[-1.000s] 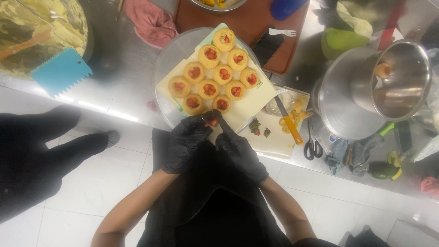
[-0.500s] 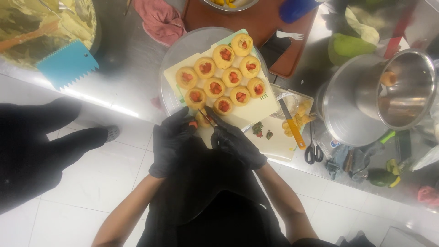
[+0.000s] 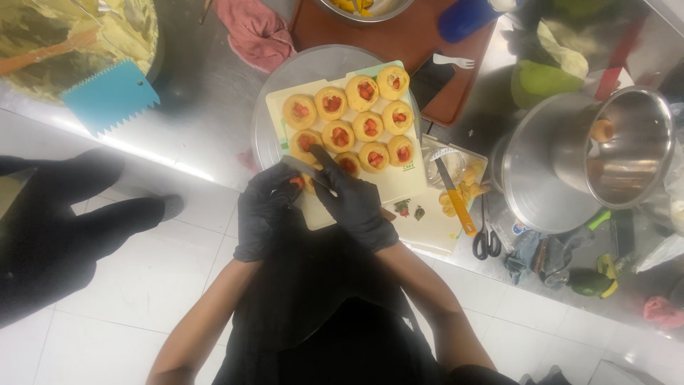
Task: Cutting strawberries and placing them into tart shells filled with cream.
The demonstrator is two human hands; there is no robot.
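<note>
**Gloved hands at pastry board, knife in right**

Far left: teal toothed scraper [image 3: 110, 96] on steel desk [image 3: 199, 107], beside cream-smeared bowl [image 3: 78, 36]. Left hand [image 3: 267, 207], black glove, curled narrow around red fruit piece [image 3: 297, 182] at board's near edge. Right hand [image 3: 356, 203] closed on small knife [image 3: 308, 169], blade pointing toward left fingers. Round strawberry-filled pastries [image 3: 353, 121] in rows on pale cutting board [image 3: 399, 182]. Orange-handled knife [image 3: 454, 196], scissors [image 3: 486, 239], large steel pot [image 3: 548, 171] further right. Risk: blade close to left fingertips, possible nick; board overhangs desk edge, could tip under pressure.
</note>
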